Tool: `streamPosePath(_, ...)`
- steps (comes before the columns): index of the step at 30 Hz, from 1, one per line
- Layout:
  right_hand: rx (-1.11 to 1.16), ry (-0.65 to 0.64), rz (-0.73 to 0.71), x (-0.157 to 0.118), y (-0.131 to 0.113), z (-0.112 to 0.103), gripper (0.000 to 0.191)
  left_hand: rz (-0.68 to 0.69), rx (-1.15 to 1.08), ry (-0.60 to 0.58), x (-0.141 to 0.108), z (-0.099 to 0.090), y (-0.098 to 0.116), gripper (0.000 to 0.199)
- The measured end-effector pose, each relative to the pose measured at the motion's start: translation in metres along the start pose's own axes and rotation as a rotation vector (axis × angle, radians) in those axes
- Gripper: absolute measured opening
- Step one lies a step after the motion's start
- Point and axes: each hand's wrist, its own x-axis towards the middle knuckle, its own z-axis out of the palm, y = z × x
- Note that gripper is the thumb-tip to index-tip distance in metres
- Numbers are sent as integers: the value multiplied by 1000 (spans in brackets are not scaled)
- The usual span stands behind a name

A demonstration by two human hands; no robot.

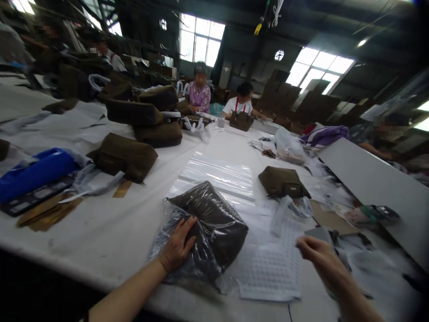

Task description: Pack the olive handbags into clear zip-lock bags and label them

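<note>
A dark brown handbag in a clear plastic bag [217, 223] lies on the white table in front of me. My left hand [179, 245] rests on its left side, fingers stretched out over the crinkled plastic. To the right, my right hand [315, 251] is raised beside a printed white sheet of small labels [271, 273], its fingers pinched together. Whatever is between those fingers, if anything, is too small to make out. The sheet lies partly under the wrapped handbag. Just beyond the handbag is a stack of flat clear plastic bags [217, 174].
Brown handbags [125, 154] are piled on the left; another handbag [283, 181] sits at right. A blue bundle [40, 170] lies far left. A raised white board [375, 197] edges the right side. Several people work around the table, including a person in purple [200, 96].
</note>
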Motion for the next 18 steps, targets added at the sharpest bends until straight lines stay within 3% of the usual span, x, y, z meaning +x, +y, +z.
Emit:
streamPosePath(4,100,-536,-158,36,-102,99,22,8,-26,-2,-1,2,-3,60)
streamPosePath(6,-74,-695,-298,50,-144,150,27,21,-34,23,-2,4,-5,61)
streamPosePath(8,-442,-699,-443,61,-169,190,29,27,-56,72,-4,6,-8,62)
streamPosePath(10,-833,-580,-479,70,-179,216,32,12,-79,95,-6,8,-9,63)
streamPosePath(12,-1064,-460,-419,82,-180,225,39,-19,-89,75,-6,9,-9,64)
streamPosePath(14,-1117,-401,-352,96,-177,218,48,-18,-87,41,-4,10,-8,66)
streamPosePath(18,-1181,-208,-211,110,-168,165,55,49,-101,20,0,2,-5,59)
